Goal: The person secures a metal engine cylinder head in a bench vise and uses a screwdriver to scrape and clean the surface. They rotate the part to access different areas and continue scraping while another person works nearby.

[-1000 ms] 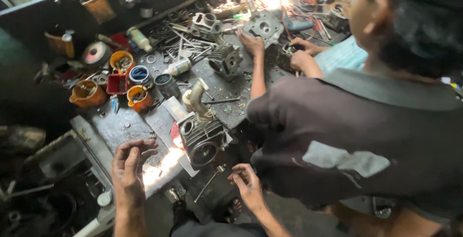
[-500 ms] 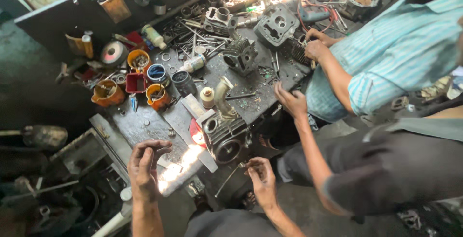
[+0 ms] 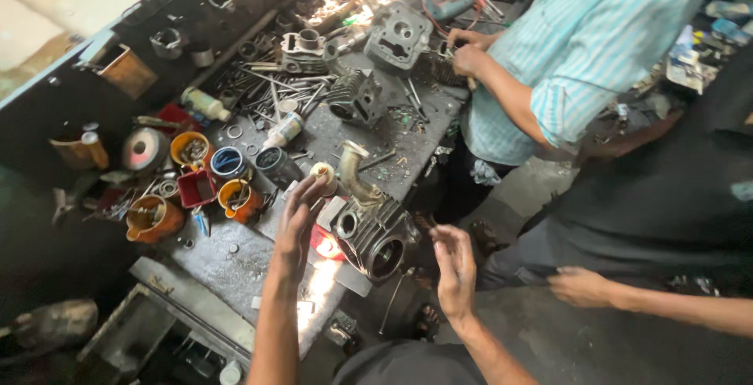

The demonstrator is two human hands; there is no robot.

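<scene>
My left hand (image 3: 296, 227) is raised over the near part of the greasy metal workbench (image 3: 227, 263), fingers spread, empty, just left of a dark finned engine cylinder head (image 3: 372, 236) with a curved pipe (image 3: 351, 172) on top. My right hand (image 3: 453, 271) hovers off the bench edge to the right of that engine part, fingers loosely apart, holding nothing. Neither hand touches the part.
Several small tubs (image 3: 227, 181) of parts stand left of my left hand. More engine castings (image 3: 396, 36), bolts and tools litter the far bench. A person in a striped shirt (image 3: 580, 40) works at the far right; another person's hand (image 3: 584, 287) reaches in from the right.
The view has shifted closer to the bench. Both my hands have risen toward the finned engine part, and the person in dark clothing has moved off to the right.
</scene>
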